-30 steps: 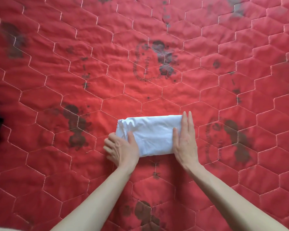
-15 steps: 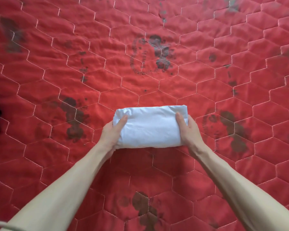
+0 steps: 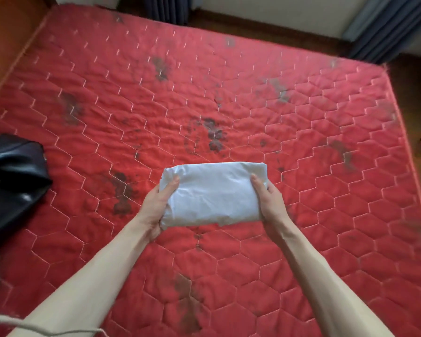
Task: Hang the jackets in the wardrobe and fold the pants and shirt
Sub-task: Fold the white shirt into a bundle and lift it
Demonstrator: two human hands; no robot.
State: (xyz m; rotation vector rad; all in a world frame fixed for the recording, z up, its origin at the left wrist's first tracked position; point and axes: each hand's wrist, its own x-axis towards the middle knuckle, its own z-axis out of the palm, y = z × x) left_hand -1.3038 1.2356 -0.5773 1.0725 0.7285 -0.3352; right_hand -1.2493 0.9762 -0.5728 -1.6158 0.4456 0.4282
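1. While both hands clamp it, the folded white shirt [image 3: 213, 194] sits between them: left hand [image 3: 156, 206] on its left short end, right hand [image 3: 270, 203] on its right short end, thumbs on top, fingers curled beneath and hidden.
2. Long axis runs left to right across the person's front; the bundle appears lifted off the red quilted mattress [image 3: 301, 117], though the gap below is not plain to see.
3. Neither hand is nearer; the grip is even, so my judgement is that it travels flat as one piece.
4. Black jacket [image 3: 12, 181] lies well apart at the left edge, cut off by the frame.
5. No wardrobe or pants in view. Curtains [image 3: 387, 27] hang beyond the bed's far corner. A pale cord [image 3: 46, 330] crosses the bottom left; its source is unclear.
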